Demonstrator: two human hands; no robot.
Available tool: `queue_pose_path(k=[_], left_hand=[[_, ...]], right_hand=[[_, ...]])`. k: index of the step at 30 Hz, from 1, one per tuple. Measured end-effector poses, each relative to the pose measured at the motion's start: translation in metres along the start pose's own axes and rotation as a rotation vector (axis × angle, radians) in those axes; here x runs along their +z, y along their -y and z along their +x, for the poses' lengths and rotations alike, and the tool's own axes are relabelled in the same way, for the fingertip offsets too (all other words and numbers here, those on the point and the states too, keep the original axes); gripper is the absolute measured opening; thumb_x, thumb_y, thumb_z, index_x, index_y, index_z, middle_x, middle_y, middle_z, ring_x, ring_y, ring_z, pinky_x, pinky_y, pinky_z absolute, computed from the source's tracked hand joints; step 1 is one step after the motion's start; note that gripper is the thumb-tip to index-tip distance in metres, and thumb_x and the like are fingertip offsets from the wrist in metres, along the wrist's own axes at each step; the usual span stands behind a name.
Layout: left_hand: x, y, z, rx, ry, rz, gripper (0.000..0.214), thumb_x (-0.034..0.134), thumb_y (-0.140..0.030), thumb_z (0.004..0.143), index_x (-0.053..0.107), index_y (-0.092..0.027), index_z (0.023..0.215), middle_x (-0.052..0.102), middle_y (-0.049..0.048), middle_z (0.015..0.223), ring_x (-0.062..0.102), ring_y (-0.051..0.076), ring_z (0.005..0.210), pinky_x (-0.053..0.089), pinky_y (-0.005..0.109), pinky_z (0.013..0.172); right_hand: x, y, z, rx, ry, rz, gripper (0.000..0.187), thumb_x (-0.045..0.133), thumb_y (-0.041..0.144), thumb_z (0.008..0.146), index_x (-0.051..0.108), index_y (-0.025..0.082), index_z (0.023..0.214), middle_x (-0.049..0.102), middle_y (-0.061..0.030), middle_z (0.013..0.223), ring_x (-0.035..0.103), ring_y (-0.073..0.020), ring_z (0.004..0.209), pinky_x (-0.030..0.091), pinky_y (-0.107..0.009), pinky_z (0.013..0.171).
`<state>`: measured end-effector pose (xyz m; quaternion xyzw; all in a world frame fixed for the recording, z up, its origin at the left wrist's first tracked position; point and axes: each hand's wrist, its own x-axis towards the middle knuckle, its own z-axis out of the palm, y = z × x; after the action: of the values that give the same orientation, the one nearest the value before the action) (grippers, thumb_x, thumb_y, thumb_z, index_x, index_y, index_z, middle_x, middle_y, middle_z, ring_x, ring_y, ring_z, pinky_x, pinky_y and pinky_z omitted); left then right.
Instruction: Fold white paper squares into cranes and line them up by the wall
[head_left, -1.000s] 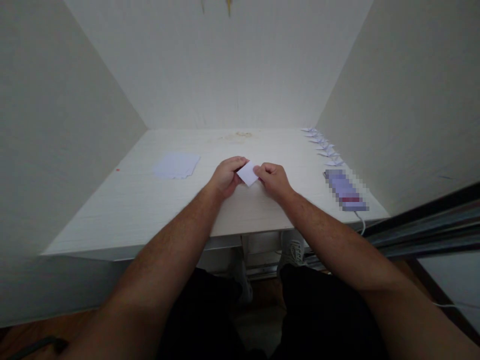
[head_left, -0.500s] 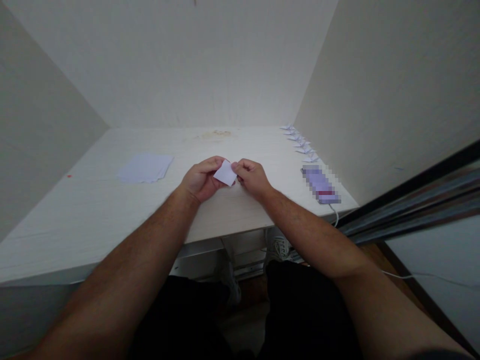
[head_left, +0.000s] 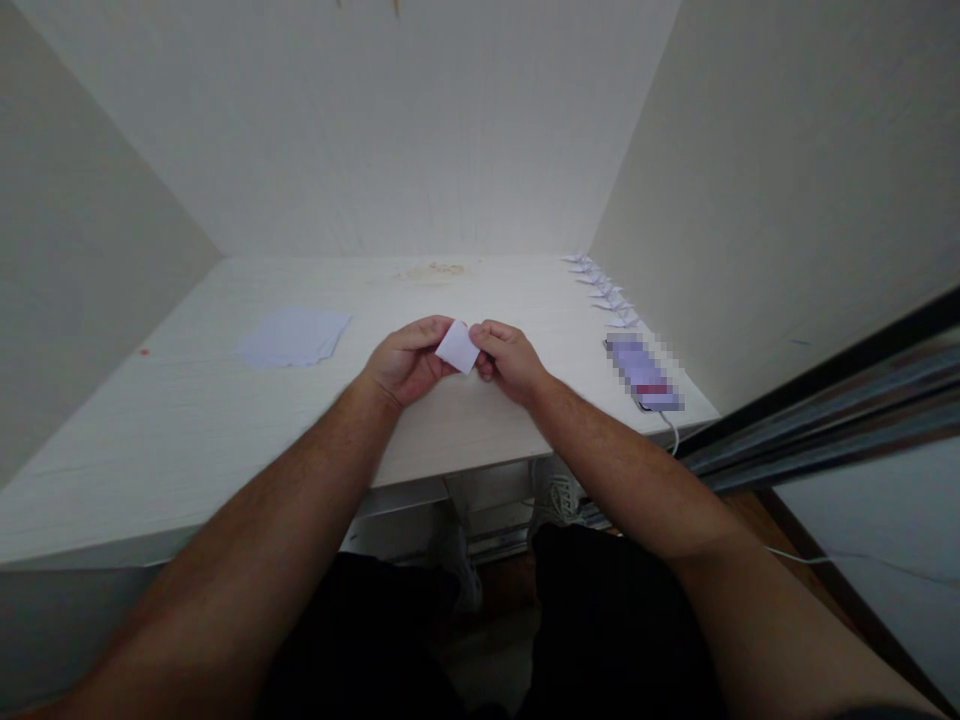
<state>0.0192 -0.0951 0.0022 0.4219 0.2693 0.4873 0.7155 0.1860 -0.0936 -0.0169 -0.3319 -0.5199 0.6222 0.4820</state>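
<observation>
A small folded square of white paper (head_left: pixel 459 348) is held between my two hands above the table, one corner pointing toward me. My left hand (head_left: pixel 411 362) grips its left side, thumb on top and fingers underneath. On the other side, my right hand (head_left: pixel 510 358) pinches the right corner between thumb and curled fingers. The paper partly hides the left fingertips. A loose stack of white paper sheets (head_left: pixel 294 337) lies on the table left of my hands.
Several folded white paper figures (head_left: pixel 604 292) stand in a row along the right wall. Nearer me, a phone (head_left: pixel 645 372), blurred by pixels, lies with a white cable (head_left: pixel 674 440) running off the edge of the white table (head_left: pixel 187 440). Walls enclose the back and sides.
The folded paper has shifted slightly right in my hands and turned a little. Both hands keep hold of it, and the camera view has moved slightly.
</observation>
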Motion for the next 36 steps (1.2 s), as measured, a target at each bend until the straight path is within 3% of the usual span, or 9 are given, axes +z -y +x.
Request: queue_pose_path(k=[14,22,29,33,36], left_hand=[[0.002,0.0,0.001,0.034,-0.014,-0.01,0.023,0.079,-0.022,0.066,0.075,-0.011,0.085,0.072,0.0089,0.077,0.066,0.019,0.069,0.054,0.033,0.063],[0.007,0.006,0.004,0.161,-0.245,0.191,0.015,0.08,-0.018,0.057,0.075,-0.016,0.072,0.067,0.0022,0.06,0.057,0.013,0.054,0.042,0.027,0.054],[0.007,0.006,0.006,0.229,-0.311,0.332,0.011,0.073,-0.019,0.057,0.073,-0.016,0.067,0.06,-0.0015,0.053,0.046,0.009,0.048,0.033,0.024,0.05],[0.006,0.006,0.006,0.267,-0.371,0.401,0.012,0.07,-0.02,0.057,0.073,-0.016,0.069,0.06,-0.0017,0.054,0.047,0.009,0.049,0.032,0.023,0.05],[0.003,0.007,0.008,0.312,-0.481,0.475,0.012,0.067,-0.02,0.059,0.072,-0.016,0.069,0.061,-0.0016,0.056,0.048,0.01,0.051,0.033,0.023,0.051]], right_hand=[[0.001,0.001,-0.001,0.0,-0.026,0.042,0.051,0.079,0.064,0.07,0.05,0.022,0.068,0.046,0.0097,0.048,0.037,-0.0052,0.04,0.025,-0.02,0.038],[0.001,-0.002,-0.002,0.005,-0.03,0.025,0.049,0.077,0.064,0.071,0.055,0.021,0.069,0.046,0.0085,0.046,0.037,-0.0063,0.038,0.025,-0.022,0.037],[0.004,-0.002,-0.003,-0.008,-0.038,-0.144,0.054,0.071,0.071,0.073,0.051,0.021,0.064,0.044,0.0075,0.046,0.035,-0.0066,0.04,0.024,-0.023,0.04],[0.007,-0.001,-0.006,-0.183,-0.179,-0.384,0.044,0.065,0.062,0.08,0.057,0.021,0.07,0.05,0.0044,0.056,0.044,-0.0097,0.052,0.035,-0.024,0.05],[0.011,-0.001,-0.011,-0.374,-0.248,-0.618,0.04,0.073,0.056,0.076,0.064,0.02,0.092,0.064,-0.0015,0.081,0.054,-0.014,0.069,0.045,-0.028,0.064]])
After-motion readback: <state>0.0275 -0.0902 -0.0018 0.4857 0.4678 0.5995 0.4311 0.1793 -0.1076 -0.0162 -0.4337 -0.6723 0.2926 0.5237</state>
